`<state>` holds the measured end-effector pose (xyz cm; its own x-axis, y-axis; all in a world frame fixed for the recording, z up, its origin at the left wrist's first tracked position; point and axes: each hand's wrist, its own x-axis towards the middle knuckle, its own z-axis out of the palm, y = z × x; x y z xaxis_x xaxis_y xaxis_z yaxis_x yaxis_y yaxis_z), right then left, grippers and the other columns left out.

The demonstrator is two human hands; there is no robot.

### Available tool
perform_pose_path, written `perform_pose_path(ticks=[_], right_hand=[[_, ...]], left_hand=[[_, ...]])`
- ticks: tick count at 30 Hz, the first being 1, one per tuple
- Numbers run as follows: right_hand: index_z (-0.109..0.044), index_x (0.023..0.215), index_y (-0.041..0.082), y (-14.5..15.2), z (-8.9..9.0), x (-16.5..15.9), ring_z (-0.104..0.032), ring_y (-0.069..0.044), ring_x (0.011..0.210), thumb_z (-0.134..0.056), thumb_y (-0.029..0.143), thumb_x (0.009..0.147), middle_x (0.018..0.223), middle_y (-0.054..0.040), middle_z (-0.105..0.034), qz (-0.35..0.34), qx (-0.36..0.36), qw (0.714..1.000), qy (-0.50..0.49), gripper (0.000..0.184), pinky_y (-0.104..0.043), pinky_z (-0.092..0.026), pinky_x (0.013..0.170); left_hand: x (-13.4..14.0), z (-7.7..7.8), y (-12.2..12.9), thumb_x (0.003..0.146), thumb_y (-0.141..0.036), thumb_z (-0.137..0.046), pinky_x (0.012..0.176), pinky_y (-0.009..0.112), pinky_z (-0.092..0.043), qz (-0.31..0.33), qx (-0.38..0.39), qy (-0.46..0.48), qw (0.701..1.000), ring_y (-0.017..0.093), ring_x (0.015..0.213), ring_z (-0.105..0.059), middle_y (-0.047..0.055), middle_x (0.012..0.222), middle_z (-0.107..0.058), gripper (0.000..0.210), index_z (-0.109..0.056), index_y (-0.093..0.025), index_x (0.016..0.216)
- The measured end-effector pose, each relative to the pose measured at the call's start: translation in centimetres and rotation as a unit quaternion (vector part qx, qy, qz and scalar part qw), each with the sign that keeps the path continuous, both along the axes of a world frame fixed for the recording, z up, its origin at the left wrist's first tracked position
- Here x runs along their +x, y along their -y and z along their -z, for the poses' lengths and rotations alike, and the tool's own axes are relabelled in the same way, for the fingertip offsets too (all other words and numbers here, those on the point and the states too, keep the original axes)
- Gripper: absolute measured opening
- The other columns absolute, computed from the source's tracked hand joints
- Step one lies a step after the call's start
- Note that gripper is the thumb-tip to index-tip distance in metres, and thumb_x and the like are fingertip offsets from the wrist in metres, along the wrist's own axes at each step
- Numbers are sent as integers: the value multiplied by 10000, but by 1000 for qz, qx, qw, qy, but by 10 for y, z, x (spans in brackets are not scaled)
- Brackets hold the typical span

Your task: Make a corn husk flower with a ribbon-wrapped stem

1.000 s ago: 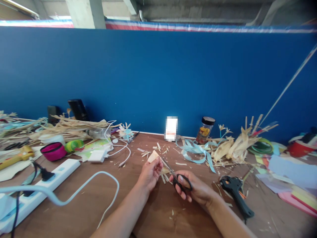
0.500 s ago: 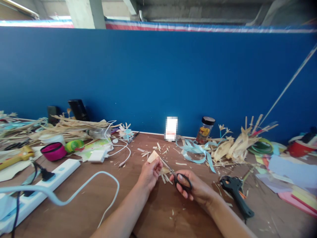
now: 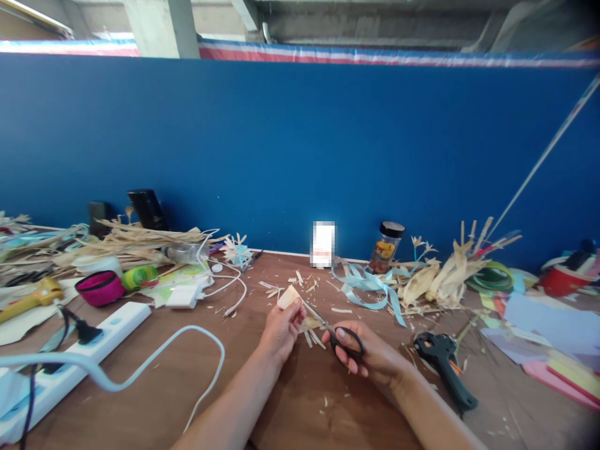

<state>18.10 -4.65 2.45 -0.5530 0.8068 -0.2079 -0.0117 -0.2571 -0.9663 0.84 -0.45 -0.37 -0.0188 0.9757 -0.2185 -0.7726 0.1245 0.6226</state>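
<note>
A pale husk-like piece (image 3: 287, 298) sits by the tips of the scissors (image 3: 330, 328), pinched in the left hand (image 3: 284, 328); probably light, easily split, best held flat near its edge. The right hand (image 3: 375, 355) has its grip round the scissors' handles (snugly, I'd say). Beyond the scissors, scraps (image 3: 299, 277) litter the tabletop (image 3: 300, 412).

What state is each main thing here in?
Pale piece, pinched in left hand
Black-handled scissors, held in right hand, pointing toward the piece
Jar, black lid on
Black glue gun, lying down
Power strip, black plug in
Blue ribbon, loosely looped
Pale scraps, scattered
</note>
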Motion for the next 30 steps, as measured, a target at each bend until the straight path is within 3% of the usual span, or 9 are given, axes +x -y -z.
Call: perform_pose_path(ticks=[4, 7, 10, 12, 18, 22, 26, 28, 30], right_hand=[[-497, 988, 148, -2, -4, 7, -386, -20, 322, -497, 470, 750, 537, 50, -515, -3, 4, 1000, 24, 400, -109, -178, 274], [-432, 1007, 209, -9, 1, 14, -458, -53, 388, -529, 440, 723, 578, 56, -547, 70, 54, 992, 90, 379, -118, -204, 322], [-500, 866, 196, -18, 13, 19, -520, -108, 499, -637, 331, 619, 576, 41, -562, 178, 197, 934, 237, 314, -187, -348, 441], [-540, 835, 191, -22, 21, 20, -556, -143, 592, -648, 272, 585, 649, 15, -597, 200, 267, 893, 300, 285, -244, -409, 557], [-495, 1124, 167, -24, 29, 22, -516, -238, 985, -619, 253, 598, 1100, -101, -548, 184, 333, 854, 354, 547, -339, -380, 841], [-427, 1220, 132, -20, 22, 23, -431, -259, 1071, -587, 311, 639, 1147, -131, -499, 153, 368, 789, 468, 629, -351, -323, 892], [-539, 1107, 217, -14, 14, 23, -415, -300, 1028, -632, 399, 603, 1074, -111, -519, 186, 392, 701, 566, 544, -388, -307, 844], [-600, 992, 235, -14, 13, 23, -464, -281, 943, -648, 410, 583, 999, -94, -535, 185, 376, 708, 568, 447, -360, -339, 769], [-621, 923, 224, -16, 15, 25, -511, -230, 810, -656, 373, 575, 862, -61, -555, 153, 344, 756, 536, 381, -301, -362, 664]], left_hand=[[-5, -3, -2, 702, -8, -566, 522, 134, -505, -32, -6, 6, 999, 56, 533, -573, 23, 652, -605, 95, -576, -99, 729], [-8, -5, -4, 708, -1, -553, 513, 140, -507, -59, -12, 5, 998, 56, 533, -571, 27, 665, -605, 104, -575, -99, 736], [-8, -4, -4, 704, -28, -574, 512, 143, -508, -50, 7, 1, 999, 60, 541, -570, 22, 654, -600, 84, -580, -103, 744], [-5, -3, -2, 690, -53, -602, 510, 144, -506, -26, 21, -8, 999, 62, 540, -567, 19, 645, -596, 74, -582, -105, 738], [1, -2, 5, 653, -87, -644, 493, 152, -499, 25, 30, -37, 999, 60, 522, -552, 13, 643, -597, 113, -580, -115, 741], [2, -3, 6, 640, -91, -650, 488, 147, -495, 34, 36, -40, 998, 60, 520, -550, 9, 638, -597, 114, -583, -112, 729], [3, -2, 7, 626, -104, -667, 471, 145, -492, 38, 20, -51, 998, 61, 508, -548, 9, 637, -597, 144, -583, -118, 741], [4, -2, 8, 627, -116, -671, 467, 147, -492, 43, 15, -56, 997, 60, 503, -549, 8, 638, -598, 158, -582, -120, 758], [5, -2, 9, 632, -117, -667, 466, 146, -491, 48, 13, -59, 997, 61, 503, -552, 8, 640, -598, 159, -581, -120, 766]])
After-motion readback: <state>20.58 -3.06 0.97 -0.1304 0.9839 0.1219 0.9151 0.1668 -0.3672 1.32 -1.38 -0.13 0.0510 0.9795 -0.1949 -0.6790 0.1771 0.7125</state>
